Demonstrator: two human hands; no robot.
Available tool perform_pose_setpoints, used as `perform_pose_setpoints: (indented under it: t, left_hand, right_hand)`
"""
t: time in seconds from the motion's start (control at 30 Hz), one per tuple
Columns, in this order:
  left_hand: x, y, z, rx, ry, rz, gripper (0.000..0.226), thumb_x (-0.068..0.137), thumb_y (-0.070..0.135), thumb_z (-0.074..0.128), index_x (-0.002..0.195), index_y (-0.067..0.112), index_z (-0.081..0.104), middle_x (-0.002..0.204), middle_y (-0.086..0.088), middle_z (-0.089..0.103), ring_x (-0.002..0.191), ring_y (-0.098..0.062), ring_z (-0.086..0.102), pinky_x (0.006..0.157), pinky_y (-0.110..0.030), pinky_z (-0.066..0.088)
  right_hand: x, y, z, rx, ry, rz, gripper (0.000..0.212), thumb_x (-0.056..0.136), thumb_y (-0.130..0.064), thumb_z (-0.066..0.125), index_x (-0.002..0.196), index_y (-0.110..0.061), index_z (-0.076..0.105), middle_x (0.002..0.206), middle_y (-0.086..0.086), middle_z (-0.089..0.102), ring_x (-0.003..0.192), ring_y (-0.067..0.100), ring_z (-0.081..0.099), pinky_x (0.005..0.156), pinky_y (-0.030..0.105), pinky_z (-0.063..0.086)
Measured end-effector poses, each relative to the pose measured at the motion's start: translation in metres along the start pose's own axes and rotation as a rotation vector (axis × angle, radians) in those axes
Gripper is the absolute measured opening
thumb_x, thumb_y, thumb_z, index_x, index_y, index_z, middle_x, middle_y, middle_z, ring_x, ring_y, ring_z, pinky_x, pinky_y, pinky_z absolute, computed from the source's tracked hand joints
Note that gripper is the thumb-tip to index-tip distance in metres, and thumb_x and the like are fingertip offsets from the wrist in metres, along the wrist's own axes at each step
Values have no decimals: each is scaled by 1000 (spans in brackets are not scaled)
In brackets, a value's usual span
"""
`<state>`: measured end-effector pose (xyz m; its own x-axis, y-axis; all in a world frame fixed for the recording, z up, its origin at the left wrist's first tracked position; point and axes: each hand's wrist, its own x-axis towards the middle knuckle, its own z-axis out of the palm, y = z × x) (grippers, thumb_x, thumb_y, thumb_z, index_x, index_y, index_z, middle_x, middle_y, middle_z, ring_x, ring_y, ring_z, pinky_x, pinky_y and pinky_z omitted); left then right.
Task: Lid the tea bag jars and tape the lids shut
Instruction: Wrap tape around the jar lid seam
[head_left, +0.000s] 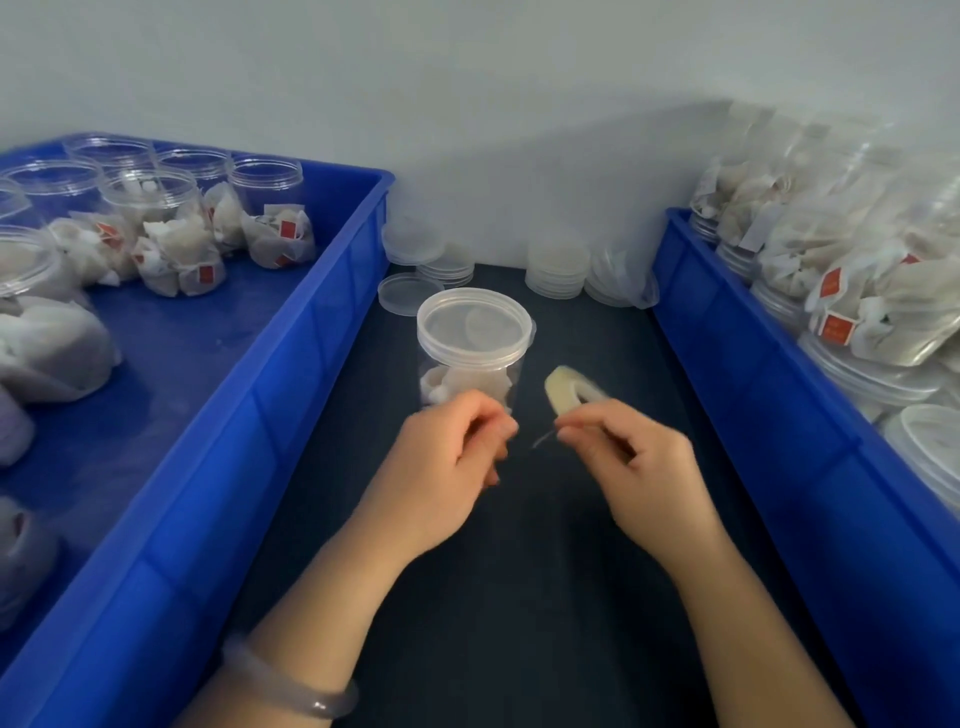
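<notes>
Hands both mid-frame over the dark tabletop (519, 597), close together, not touching. Left hand (447, 452): fingers curled, thumb and forefinger pinched on the free end of a tape strip (540, 441). Strip is thin, clear and blurred, so the contact at that end is hard to confirm. Right hand (628, 457): fingers curled round a small yellowish tape roll (571, 392), which sticks out at the hand's 11 o'clock. The strip spans the short gap between the two hands.

Jar (475, 364): clear plastic, upright on the tabletop at 12 o'clock from the left hand, just beyond the knuckles, which cover its lower part. Lid (475, 325) is on. Tea bags (457, 382) sit low inside. Tape roll is at the jar's 4 o'clock, near it but apart.

Left bin (337, 322), blue, at 9 o'clock: open jars (265, 182) at the far end, with loose tea bags heaped around them. Right bin (779, 441), blue, at 3 o'clock: heaped with filled jars, too blurred to tell their orientation.

Loose lids (558, 270) are stacked at 12 o'clock against the wall, between the bins. One single lid (410, 293) lies flat at the jar's 11 o'clock. Translucent bracelet (291, 680) on the left wrist.
</notes>
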<state>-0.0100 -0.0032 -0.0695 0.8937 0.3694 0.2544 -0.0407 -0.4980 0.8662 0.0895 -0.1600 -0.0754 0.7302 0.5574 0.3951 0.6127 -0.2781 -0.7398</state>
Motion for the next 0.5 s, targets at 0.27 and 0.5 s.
perform_pose_setpoints:
  t: [0.27, 0.5]
  left_hand:
    - [23, -1, -7, 162, 386, 306, 82, 55, 65, 74, 123, 26, 48, 146, -10, 24, 137, -20, 22, 106, -4, 16]
    - [38, -21, 13, 69, 422, 277, 87, 48, 54, 80, 115, 9, 48, 134, -7, 34, 132, -23, 34, 101, -3, 25]
  right_hand:
    - [47, -26, -14, -165, -121, -42, 7, 90, -29, 60, 85, -29, 64, 86, -14, 59, 84, -9, 50, 67, 5, 36]
    - [55, -16, 8, -72, -132, 7, 21, 87, -27, 67, 69, -38, 62, 60, -31, 56, 62, -10, 51, 55, 4, 37]
